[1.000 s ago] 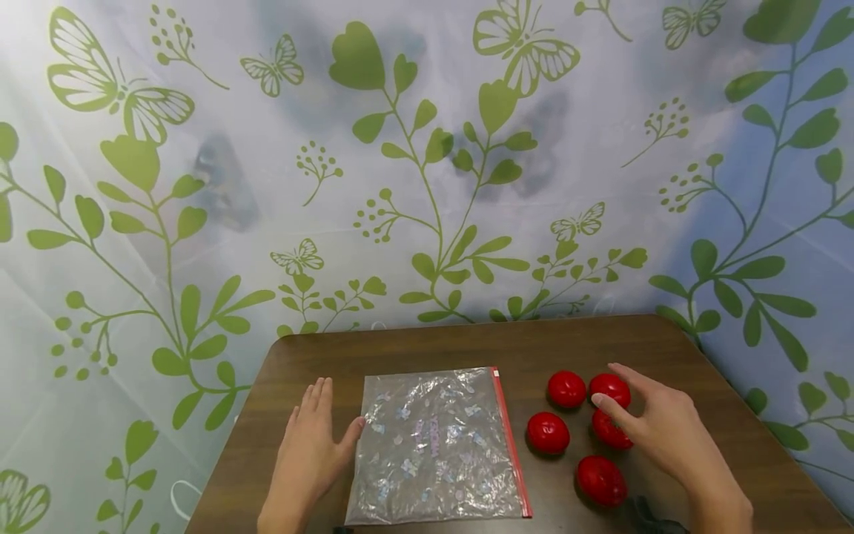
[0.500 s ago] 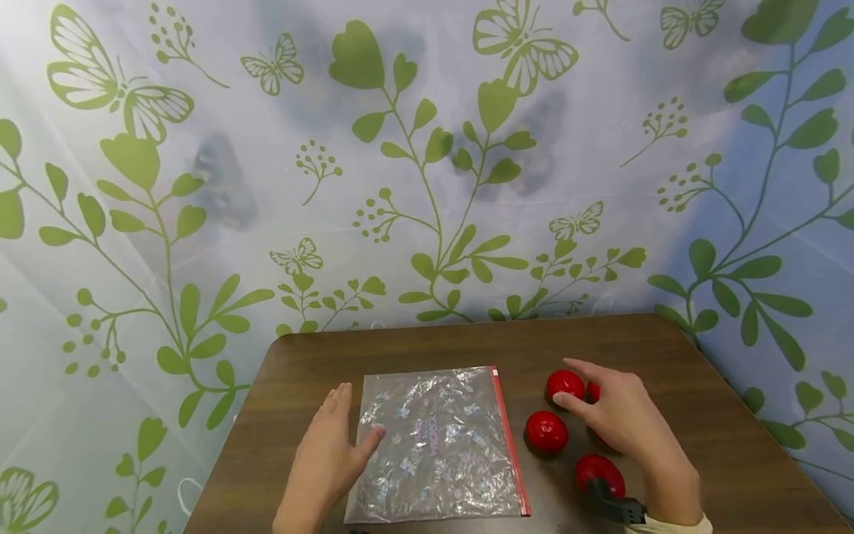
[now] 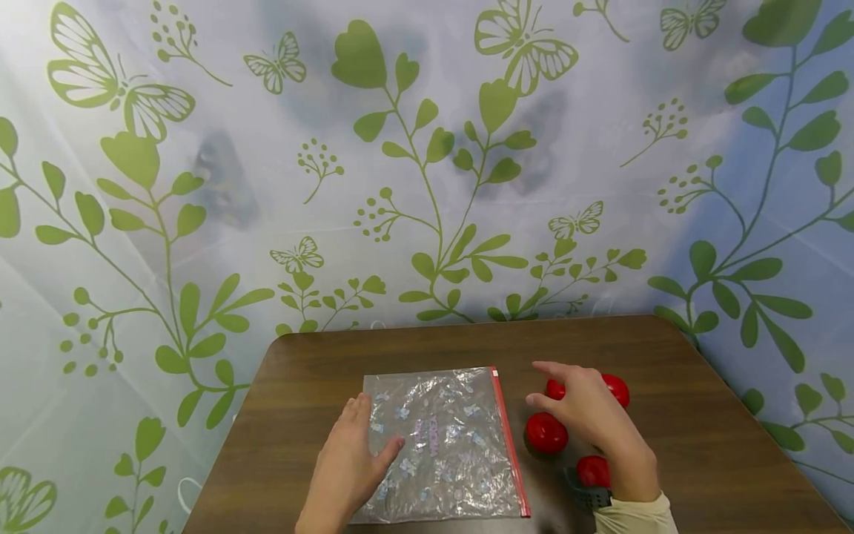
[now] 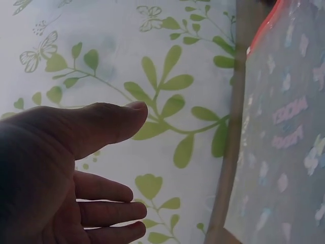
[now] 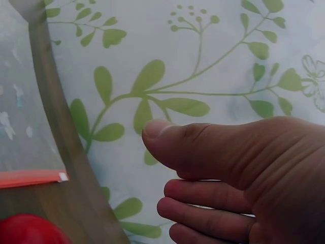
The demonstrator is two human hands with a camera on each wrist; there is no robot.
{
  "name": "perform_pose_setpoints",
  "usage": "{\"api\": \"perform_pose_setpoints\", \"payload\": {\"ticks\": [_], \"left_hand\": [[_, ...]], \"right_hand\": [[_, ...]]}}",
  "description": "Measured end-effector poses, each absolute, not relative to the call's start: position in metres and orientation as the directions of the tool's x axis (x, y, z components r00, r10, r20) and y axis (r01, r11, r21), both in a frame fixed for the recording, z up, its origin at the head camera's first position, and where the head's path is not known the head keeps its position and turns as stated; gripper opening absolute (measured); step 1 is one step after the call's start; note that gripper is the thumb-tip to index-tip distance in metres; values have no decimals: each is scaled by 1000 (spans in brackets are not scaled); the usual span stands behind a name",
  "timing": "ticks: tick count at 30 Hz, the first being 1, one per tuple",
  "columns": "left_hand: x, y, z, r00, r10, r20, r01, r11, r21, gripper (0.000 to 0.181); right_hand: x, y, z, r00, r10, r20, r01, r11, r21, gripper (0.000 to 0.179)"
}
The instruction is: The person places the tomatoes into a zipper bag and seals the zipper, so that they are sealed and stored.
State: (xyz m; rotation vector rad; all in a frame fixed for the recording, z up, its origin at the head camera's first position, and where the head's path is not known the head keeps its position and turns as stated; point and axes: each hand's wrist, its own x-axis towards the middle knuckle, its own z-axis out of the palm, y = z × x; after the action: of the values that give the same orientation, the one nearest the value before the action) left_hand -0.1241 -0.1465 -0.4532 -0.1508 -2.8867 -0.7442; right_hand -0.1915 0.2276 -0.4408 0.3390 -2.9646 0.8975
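A clear zip bag (image 3: pixel 440 445) with a red zip edge and small pastel prints lies flat on the table. My left hand (image 3: pixel 347 467) is over its left edge, fingers extended and thumb apart, holding nothing. Whether it touches the bag, I cannot tell. To the right of the bag are several shiny red round objects (image 3: pixel 546 432), fruit-like in shape. My right hand (image 3: pixel 583 411) hangs over them with thumb and fingers spread, partly covering some. Nothing is in its grasp. Both wrist views show bare palms, the left hand (image 4: pixel 76 168) and the right hand (image 5: pixel 238 178), with loosely extended fingers.
The brown wooden table (image 3: pixel 320 356) ends at a hanging curtain (image 3: pixel 373 185) printed with green leaves and butterflies. A dark strap (image 3: pixel 587 489) is on the right wrist, next to a pale sleeve (image 3: pixel 637 515).
My right hand has moved left across the red objects, uncovering one at the back right. My left hand has shifted right, further over the bag. The bag and red objects stay put.
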Motion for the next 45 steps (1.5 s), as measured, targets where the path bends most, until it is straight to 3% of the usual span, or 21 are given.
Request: {"api": "perform_pose_setpoints", "payload": {"ticks": [15, 21, 28, 37, 41, 45], "left_hand": [[-127, -130, -479, -992, 70, 104, 115, 836, 537, 88], [-128, -122, -492, -993, 58, 103, 103, 857, 505, 86], [-127, -111, -510, -999, 37, 31, 48, 859, 511, 93], [-134, -105, -552, -994, -39, 104, 8, 910, 414, 100], [-132, -102, -551, -992, -76, 97, -30, 910, 414, 105], [-131, -102, -543, -994, -109, 11, -93, 897, 432, 112]], "right_hand": [[-210, 205, -474, -972, -233, 15, -191, 757, -625, 58], [-215, 198, -485, -972, -234, -14, -170, 747, -643, 57], [-219, 192, -492, -975, -216, -55, -127, 742, -659, 55], [-225, 190, -503, -976, -208, -71, -113, 751, -651, 55], [-226, 189, -505, -975, -213, -64, -121, 748, -653, 55], [-228, 187, -506, -974, -218, -62, -126, 745, -655, 54]]}}
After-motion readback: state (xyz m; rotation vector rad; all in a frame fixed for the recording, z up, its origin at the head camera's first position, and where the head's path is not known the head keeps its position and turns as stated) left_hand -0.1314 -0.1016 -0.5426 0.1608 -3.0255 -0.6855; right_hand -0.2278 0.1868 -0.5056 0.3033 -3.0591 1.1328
